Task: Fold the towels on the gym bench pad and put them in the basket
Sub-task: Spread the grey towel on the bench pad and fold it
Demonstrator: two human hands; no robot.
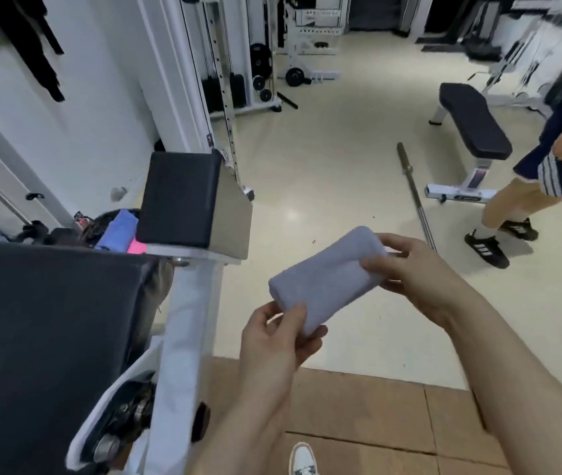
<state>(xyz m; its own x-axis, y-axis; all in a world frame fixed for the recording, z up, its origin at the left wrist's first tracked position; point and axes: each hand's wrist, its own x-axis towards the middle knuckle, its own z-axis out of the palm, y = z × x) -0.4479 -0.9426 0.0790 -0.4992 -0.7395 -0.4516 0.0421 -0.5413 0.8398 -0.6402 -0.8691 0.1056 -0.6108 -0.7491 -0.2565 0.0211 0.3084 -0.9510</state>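
While both hands hold it right of the black padded gym bench pad [50,320], the folded pale grey terry towel [324,286] slants between them: left hand [272,341] pinches its near end between thumb and fingers, right hand [410,269] curls round its far end. Beyond the pad, a dark basket [96,222] holds a blue towel [117,231] and a pink towel [136,247]

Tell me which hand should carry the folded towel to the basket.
Probably left. The left hand grips the folded towel by its near end, and the basket sits to the left beyond the bench pad; the right hand would cross the body.
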